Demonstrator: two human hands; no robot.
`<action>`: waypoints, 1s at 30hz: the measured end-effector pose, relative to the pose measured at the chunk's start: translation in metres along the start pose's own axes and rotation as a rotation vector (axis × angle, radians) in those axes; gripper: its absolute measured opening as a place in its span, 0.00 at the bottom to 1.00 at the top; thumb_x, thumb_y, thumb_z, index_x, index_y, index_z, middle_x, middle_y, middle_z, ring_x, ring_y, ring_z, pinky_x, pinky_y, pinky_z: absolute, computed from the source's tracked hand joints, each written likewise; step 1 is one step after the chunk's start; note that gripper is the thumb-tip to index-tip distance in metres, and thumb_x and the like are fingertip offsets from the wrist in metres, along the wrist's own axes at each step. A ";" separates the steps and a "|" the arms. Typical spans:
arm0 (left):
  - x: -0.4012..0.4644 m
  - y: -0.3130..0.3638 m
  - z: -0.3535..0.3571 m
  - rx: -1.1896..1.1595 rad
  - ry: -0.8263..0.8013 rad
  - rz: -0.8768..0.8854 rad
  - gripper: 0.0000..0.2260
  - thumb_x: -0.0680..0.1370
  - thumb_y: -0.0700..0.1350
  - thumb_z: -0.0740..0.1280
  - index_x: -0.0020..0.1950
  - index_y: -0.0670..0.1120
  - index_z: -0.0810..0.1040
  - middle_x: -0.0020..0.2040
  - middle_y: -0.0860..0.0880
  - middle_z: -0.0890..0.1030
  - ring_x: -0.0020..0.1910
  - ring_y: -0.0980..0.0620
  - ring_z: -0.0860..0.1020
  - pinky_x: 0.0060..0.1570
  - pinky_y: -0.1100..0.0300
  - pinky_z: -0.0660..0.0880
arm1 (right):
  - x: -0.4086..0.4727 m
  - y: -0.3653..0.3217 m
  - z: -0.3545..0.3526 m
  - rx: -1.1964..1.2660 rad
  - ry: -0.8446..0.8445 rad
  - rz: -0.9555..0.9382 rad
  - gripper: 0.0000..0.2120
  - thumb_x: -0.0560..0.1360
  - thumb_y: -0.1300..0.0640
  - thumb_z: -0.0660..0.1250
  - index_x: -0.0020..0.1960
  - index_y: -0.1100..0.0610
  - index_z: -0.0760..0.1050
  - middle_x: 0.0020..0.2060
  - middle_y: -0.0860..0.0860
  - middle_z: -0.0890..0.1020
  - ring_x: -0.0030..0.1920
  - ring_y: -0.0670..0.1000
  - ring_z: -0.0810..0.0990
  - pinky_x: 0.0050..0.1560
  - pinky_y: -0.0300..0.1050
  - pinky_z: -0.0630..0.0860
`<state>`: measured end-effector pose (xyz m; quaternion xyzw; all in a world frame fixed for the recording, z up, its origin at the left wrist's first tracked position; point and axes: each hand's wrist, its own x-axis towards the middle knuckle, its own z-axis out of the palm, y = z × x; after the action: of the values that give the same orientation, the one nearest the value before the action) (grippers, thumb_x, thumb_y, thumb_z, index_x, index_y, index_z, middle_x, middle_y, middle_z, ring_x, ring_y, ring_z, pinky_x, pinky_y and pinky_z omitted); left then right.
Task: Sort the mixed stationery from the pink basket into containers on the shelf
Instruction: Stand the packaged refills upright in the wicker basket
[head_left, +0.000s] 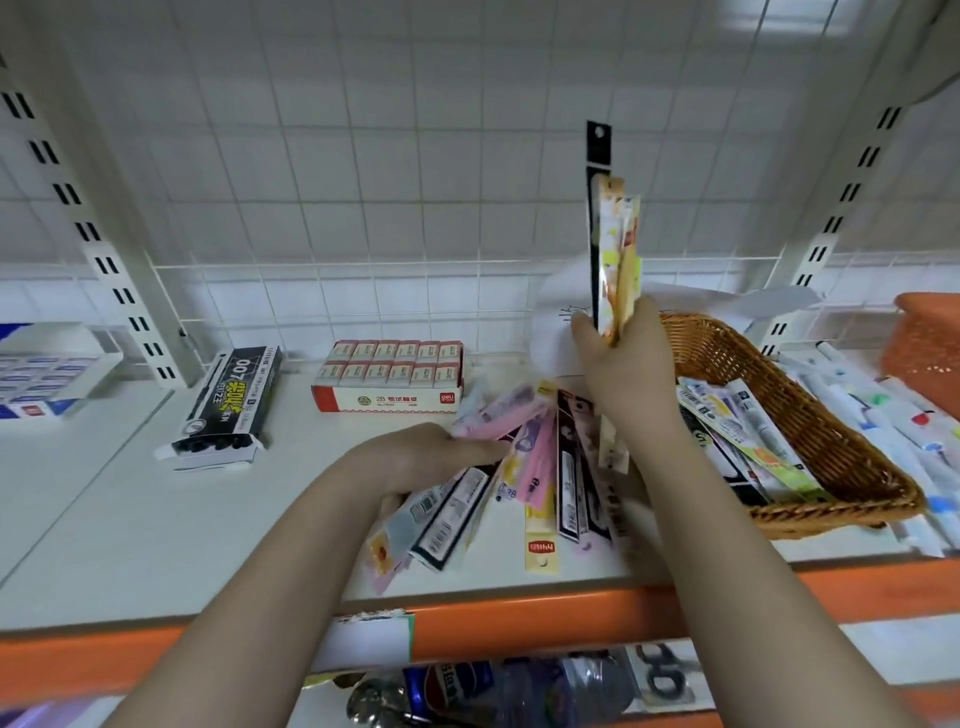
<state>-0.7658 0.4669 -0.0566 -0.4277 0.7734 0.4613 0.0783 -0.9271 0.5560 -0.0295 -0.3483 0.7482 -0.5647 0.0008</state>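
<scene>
My right hand grips a small bundle of packaged pens, held upright above the shelf; a black pack and yellow-orange packs stick up from my fingers. My left hand rests on a fanned pile of pen packs lying on the white shelf, its fingers curled over the pink and white packs at the pile's left. A brown wicker basket to the right holds more pen packs. No pink basket shows.
An open box of erasers stands at the back middle. A black pen box lies to the left, a blue-white box at far left. Loose markers and an orange basket sit at the right. The shelf's orange front edge runs below.
</scene>
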 end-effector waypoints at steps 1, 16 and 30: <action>-0.001 -0.002 0.001 -0.060 -0.033 -0.005 0.31 0.70 0.66 0.66 0.59 0.42 0.77 0.50 0.45 0.83 0.48 0.41 0.82 0.55 0.49 0.76 | 0.000 -0.001 -0.001 0.026 -0.002 0.012 0.10 0.77 0.55 0.64 0.51 0.60 0.66 0.34 0.48 0.69 0.32 0.46 0.69 0.27 0.32 0.65; -0.020 -0.004 0.024 -0.669 -0.104 0.178 0.05 0.79 0.41 0.63 0.50 0.45 0.78 0.33 0.48 0.83 0.29 0.54 0.81 0.28 0.65 0.75 | -0.044 0.016 0.033 0.260 -0.456 0.573 0.15 0.70 0.54 0.74 0.48 0.65 0.77 0.27 0.56 0.75 0.20 0.47 0.72 0.23 0.40 0.69; -0.003 0.027 -0.002 -0.980 -0.595 0.239 0.31 0.72 0.68 0.54 0.59 0.47 0.78 0.47 0.43 0.84 0.40 0.47 0.83 0.38 0.56 0.81 | -0.019 -0.005 0.004 0.277 -0.533 0.311 0.12 0.67 0.64 0.75 0.48 0.63 0.76 0.32 0.59 0.80 0.28 0.53 0.78 0.31 0.46 0.78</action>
<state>-0.7830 0.4726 -0.0368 -0.1760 0.4572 0.8712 0.0327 -0.9087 0.5617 -0.0345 -0.3619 0.6821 -0.5430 0.3300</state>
